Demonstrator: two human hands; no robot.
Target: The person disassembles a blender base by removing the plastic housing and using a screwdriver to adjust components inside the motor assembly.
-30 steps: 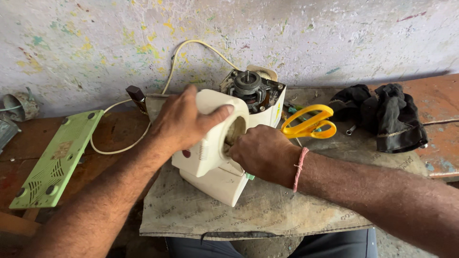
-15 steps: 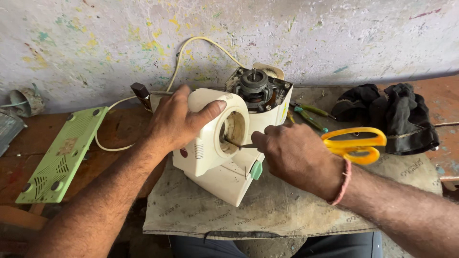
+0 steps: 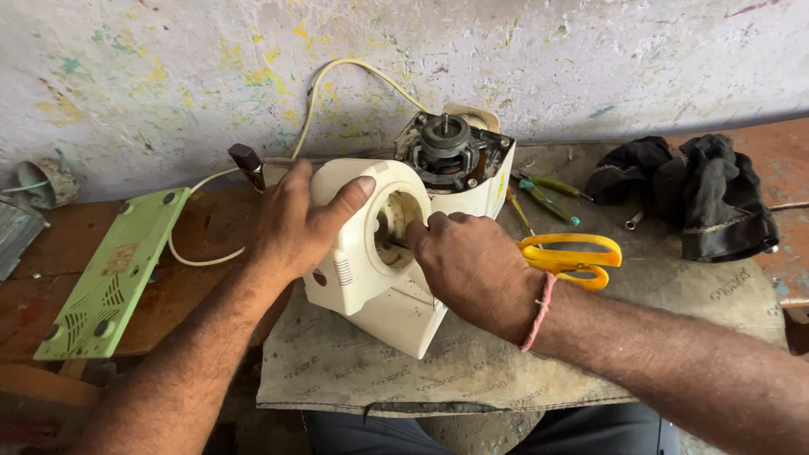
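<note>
Hands are working on a cream appliance housing lying on the worn mat at the workbench's front edge. The left hand is clamping the housing's top, thumb hooked at the round opening. The right hand is closing around a thin tool, pushing it deeper into that opening than half a second ago, when its shaft was showing. Yellow scissors, previously hidden behind the wrist, are lying beside it; farther back, the exposed motor.

Repair workshop, screwdrivers, scissors, exposed motor
</note>
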